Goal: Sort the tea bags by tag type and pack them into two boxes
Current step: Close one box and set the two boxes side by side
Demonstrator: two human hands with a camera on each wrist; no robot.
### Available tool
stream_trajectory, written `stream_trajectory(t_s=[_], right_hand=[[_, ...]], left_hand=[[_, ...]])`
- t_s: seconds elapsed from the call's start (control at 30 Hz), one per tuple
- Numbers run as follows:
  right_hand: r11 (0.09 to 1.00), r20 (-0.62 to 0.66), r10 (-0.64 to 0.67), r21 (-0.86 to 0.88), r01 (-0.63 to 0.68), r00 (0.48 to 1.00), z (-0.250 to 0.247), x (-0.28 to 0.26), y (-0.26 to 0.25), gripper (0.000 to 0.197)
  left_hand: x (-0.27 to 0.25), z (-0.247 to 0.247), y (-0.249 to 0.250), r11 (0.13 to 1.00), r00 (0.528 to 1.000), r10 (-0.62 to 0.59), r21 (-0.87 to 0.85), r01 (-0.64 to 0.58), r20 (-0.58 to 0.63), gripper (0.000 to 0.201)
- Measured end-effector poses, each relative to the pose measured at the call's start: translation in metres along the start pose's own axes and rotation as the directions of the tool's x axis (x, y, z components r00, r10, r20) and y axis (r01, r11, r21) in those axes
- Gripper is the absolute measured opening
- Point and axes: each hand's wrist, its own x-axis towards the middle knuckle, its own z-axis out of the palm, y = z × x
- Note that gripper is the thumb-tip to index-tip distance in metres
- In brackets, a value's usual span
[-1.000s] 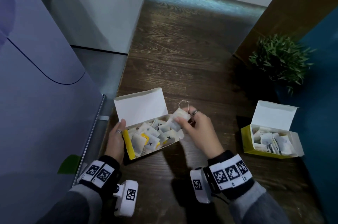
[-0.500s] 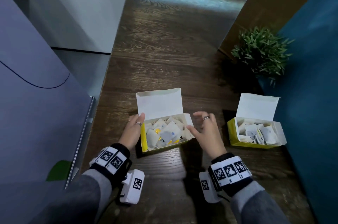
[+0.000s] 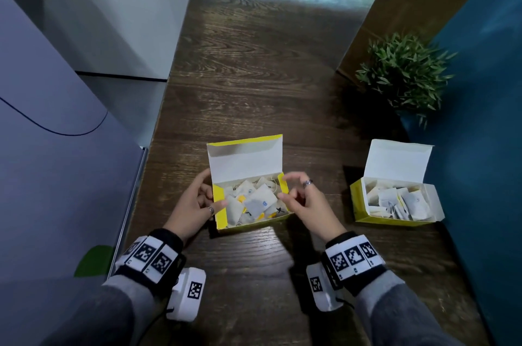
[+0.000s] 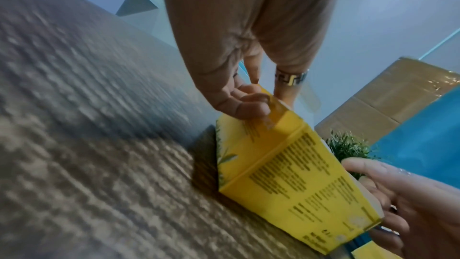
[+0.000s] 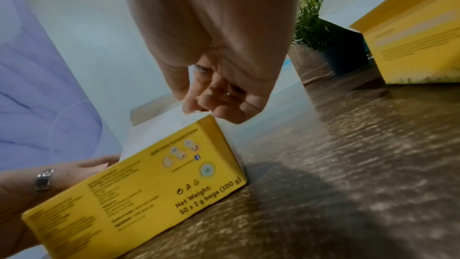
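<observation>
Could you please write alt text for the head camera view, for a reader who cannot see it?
Left hand and right hand hold the end flaps of an open yellow box of tea bags on a wooden table; a second open box sits right.

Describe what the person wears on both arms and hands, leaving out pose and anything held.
Both arms are in grey sleeves. Each wrist carries a black band set with white squares of black coded markings, and a white camera block with one such marking hangs beneath. The left hand has a silver patterned ring; the right hand wears a dark ring. A thin black cable trails by the right wrist block.
</observation>
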Motion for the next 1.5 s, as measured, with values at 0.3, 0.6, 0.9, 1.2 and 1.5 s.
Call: stream_trajectory(t_s=[0.3,0.6,0.9,1.2,1.5], right_hand=[[0.980,-0.008,-0.020,0.199,0.022,1.000,-0.010,0.032,-0.007,0.068],[0.999,0.081,-0.039,0.019,0.038,0.996,-0.019,0.000,-0.001,0.048],[0.998,0.156,0.036,0.054,-0.045,0.987,-0.019,-0.008,-0.003,0.045],[0.992,0.177,-0.011,0.128,-0.012,0.984,-0.011,-0.017,0.006,0.030],[1.000,0.111,-0.023,0.021,0.021,0.994,-0.009,-0.014,0.015,0.033]], left_hand=[[0.007,0.004,0.008,0.995,0.999,0.050,-0.089,-0.051,-0.012,0.048],[-0.008,-0.018,0.006,0.972,0.984,0.129,0.181,-0.150,0.120,0.070],[-0.003,-0.018,0.010,0.899,0.908,-0.002,0.399,-0.183,0.420,0.086],[-0.002,-0.018,0.003,0.846,0.901,-0.020,0.488,-0.216,0.433,0.083],[-0.005,-0.018,-0.003,0.849,0.915,-0.015,0.488,-0.201,0.403,0.076]])
